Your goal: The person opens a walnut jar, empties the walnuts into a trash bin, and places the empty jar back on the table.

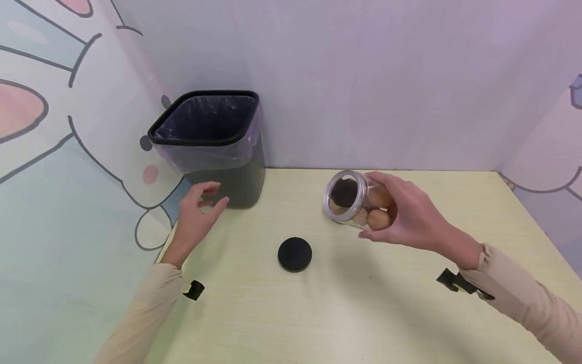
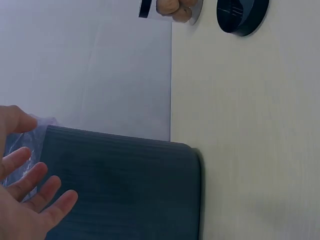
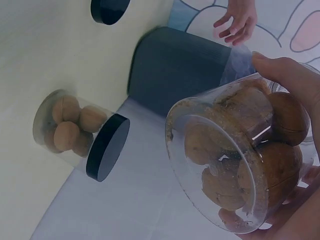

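My right hand (image 1: 416, 215) grips a clear jar (image 1: 362, 199) and holds it tilted above the table, its uncovered mouth facing left. Several walnuts (image 3: 280, 170) lie inside. Behind it, a second clear jar (image 3: 70, 125) with walnuts stands upright under a black lid (image 3: 108, 147); the head view shows it mostly hidden by the held jar. A loose black lid (image 1: 294, 254) lies on the table between the hands. My left hand (image 1: 194, 217) hovers in front of the bin (image 1: 227, 177), fingers loosely bent and apart, with nothing in them.
The dark bin has a clear plastic liner (image 1: 209, 157) folded over its rim and stands at the table's back left. A pale wall (image 1: 364, 91) rises behind the table (image 1: 318, 313). A sheet with a cartoon print (image 1: 91, 167) hangs at the left.
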{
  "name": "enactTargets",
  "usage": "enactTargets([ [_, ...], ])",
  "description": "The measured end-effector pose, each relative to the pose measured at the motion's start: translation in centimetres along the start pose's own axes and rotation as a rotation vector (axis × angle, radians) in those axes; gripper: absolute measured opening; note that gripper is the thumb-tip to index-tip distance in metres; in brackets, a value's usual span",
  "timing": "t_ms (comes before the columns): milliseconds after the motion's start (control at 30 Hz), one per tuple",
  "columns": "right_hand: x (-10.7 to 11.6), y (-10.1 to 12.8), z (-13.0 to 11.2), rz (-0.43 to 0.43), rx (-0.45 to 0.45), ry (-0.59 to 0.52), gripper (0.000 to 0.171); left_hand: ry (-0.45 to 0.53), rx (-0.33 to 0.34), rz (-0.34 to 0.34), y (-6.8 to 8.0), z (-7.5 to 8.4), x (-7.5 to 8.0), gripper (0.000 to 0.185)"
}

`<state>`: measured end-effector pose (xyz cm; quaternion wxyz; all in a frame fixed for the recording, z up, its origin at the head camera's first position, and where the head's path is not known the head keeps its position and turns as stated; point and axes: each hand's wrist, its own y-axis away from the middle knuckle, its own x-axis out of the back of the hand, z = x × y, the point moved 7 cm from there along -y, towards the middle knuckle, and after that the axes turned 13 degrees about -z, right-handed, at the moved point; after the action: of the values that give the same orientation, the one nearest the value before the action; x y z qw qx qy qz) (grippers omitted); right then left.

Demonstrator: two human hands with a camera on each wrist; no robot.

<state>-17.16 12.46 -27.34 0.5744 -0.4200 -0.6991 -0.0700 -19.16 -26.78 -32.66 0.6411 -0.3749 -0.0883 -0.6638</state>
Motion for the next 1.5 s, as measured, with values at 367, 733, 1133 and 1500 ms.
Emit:
enactTargets([
  [367,0.8,-1.2,0.0,0.003,0.011,0.023,0.100,-0.042,0.022,0.036,0.0,3.8,3.3,0.033],
  [733,1.7,-2.2,0.2,-0.024,0.022,0.064,0.098,-0.086,0.014,0.073,-0.6,1.9,5.7,0.036],
  [1133,2.6,-3.9,0.3,-0.044,0.026,0.086,0.096,-0.279,0.051,0.179,-1.5,-0.8,10.1,0.037],
  [1500,2.9,-6.4,0.4,-0.076,0.010,0.117,0.097,-0.418,-0.029,0.078,-2.2,-1.6,13.6,0.039],
])
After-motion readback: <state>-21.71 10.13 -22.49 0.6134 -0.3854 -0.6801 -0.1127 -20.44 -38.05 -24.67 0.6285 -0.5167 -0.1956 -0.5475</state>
